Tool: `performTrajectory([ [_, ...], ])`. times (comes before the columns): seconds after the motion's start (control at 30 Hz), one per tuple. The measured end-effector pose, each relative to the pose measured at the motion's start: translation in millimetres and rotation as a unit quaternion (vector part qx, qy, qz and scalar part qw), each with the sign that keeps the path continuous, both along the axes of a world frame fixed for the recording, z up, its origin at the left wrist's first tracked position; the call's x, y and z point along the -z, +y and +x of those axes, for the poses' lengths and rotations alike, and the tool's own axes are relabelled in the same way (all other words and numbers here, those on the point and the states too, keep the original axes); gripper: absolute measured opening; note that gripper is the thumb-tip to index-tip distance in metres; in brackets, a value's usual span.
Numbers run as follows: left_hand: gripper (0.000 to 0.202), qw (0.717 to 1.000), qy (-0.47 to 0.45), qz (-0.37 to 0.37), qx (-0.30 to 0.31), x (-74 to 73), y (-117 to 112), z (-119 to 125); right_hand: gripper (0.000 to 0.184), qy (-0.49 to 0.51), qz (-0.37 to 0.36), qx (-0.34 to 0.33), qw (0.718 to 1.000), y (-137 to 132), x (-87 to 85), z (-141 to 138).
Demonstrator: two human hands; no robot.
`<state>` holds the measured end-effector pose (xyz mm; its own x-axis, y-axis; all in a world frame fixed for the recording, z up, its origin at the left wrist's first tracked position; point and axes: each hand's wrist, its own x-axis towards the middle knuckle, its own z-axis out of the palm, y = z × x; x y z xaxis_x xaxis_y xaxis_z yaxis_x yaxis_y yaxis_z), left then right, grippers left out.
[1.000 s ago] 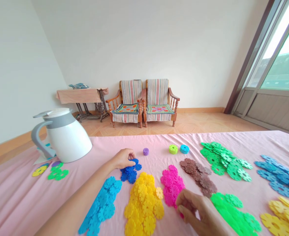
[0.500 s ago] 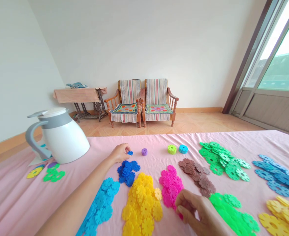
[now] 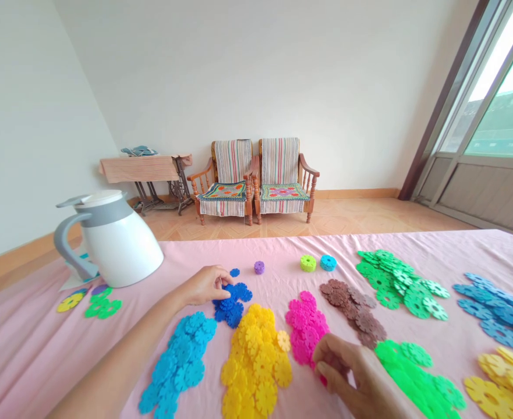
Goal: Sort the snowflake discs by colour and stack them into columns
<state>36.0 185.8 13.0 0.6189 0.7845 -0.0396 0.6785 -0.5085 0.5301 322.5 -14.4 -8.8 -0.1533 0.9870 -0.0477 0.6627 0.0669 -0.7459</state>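
Note:
My left hand reaches across the pink tablecloth, and its curled fingers pinch a piece at the far edge of the dark blue pile. A single small dark blue piece lies just beyond the fingertips, left of a small purple piece. My right hand rests at the near edge of the pink pile, fingers closed on a pink piece. Light blue and yellow piles lie between the two arms.
A white jug stands at the left with a few green and yellow pieces before it. Brown, green, bright green, blue and yellow piles fill the right. Two armchairs stand by the wall.
My left hand lifted a small dark blue piece from the pile, set it down left of the purple piece, and came back to the pile. My right hand stayed at the pink pile.

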Motion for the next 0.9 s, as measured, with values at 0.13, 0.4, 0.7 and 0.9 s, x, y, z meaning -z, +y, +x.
performTrajectory([
  [0.13, 0.029, 1.000, -0.004, 0.023, -0.015, 9.0, -3, 4, 0.014, -0.003, 0.000, 0.004, 1.000, 0, -0.6, 0],
  [0.4, 0.022, 0.994, -0.013, 0.097, -0.046, 13.9, 4, 8, 0.013, 0.008, -0.008, 0.002, 1.000, -1, -1.6, 0],
  [0.7, 0.020, 0.982, -0.006, 0.148, -0.117, 19.9, 35, 16, 0.012, 0.006, -0.010, 0.002, 1.000, 1, -3.3, 0],
  [0.9, 0.016, 0.984, 0.012, 0.140, -0.106, 25.4, 34, 19, 0.013, 0.007, -0.006, 0.000, 1.000, 0, -4.5, 0],
])
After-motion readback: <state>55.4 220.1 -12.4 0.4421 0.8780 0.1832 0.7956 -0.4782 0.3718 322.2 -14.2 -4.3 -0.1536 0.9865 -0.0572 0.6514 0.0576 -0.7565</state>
